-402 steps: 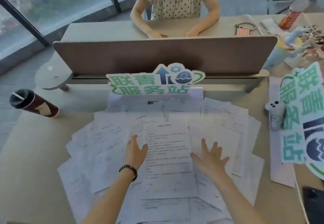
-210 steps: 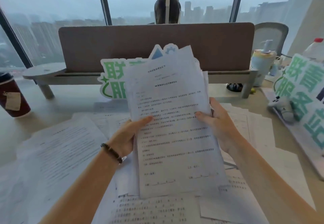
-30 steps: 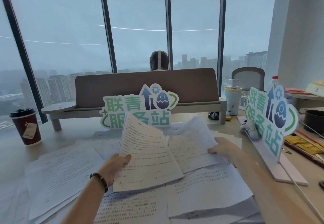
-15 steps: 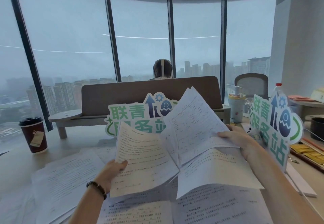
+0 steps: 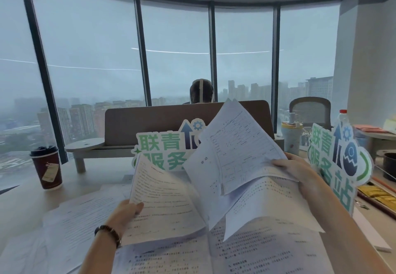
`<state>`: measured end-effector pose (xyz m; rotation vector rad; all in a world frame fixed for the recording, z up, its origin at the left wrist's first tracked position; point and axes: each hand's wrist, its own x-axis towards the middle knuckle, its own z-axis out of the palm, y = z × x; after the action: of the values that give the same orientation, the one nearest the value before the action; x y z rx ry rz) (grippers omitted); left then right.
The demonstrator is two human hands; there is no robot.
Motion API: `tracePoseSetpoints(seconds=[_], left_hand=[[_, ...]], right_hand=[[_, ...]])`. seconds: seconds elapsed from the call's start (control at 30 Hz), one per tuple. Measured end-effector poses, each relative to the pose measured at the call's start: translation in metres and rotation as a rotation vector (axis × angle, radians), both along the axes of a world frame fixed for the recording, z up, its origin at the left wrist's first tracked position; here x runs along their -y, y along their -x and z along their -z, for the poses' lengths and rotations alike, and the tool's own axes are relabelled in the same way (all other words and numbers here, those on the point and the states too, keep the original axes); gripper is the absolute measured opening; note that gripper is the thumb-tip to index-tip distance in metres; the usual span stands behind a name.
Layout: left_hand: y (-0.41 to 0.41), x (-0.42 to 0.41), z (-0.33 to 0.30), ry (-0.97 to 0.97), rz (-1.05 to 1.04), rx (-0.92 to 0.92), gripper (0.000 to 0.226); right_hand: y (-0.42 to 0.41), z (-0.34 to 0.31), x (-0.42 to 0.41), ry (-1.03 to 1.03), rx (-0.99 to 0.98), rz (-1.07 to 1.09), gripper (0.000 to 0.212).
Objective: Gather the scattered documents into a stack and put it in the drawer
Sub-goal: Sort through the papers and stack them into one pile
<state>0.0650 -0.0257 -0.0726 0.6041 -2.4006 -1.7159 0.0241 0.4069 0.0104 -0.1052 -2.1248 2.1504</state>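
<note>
The gathering step is in progress. The left hand (image 5: 125,211) pinches the held stack (image 5: 165,203) by its lower left edge. Right of the stack, the right hand (image 5: 297,171) grips several loose sheets (image 5: 237,149), fanned and curling. Next move, as judged: lay these sheets onto the stack and square the edges. Thin, limp printed documents (image 5: 72,220) lie on the smooth desk (image 5: 19,205) below the stack. No drawer is visible.
</note>
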Motion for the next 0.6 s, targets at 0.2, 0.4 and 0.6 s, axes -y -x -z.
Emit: tracePoseSetpoints(seconds=[0.2, 0.4, 0.6], left_hand=[[-0.003, 0.005, -0.004, -0.189, 0.035, -0.046, 0.02], [-0.003, -0.019, -0.015, -0.327, 0.123, -0.126, 0.028], [0.002, -0.044, -0.015, -0.385, 0.183, -0.247, 0.027]], right_hand=[[0.002, -0.002, 0.006, 0.069, -0.023, -0.02, 0.022], [0.009, 0.016, 0.028, 0.031, 0.026, -0.082, 0.017], [0.016, 0.052, 0.064, -0.014, 0.136, -0.105, 0.014]])
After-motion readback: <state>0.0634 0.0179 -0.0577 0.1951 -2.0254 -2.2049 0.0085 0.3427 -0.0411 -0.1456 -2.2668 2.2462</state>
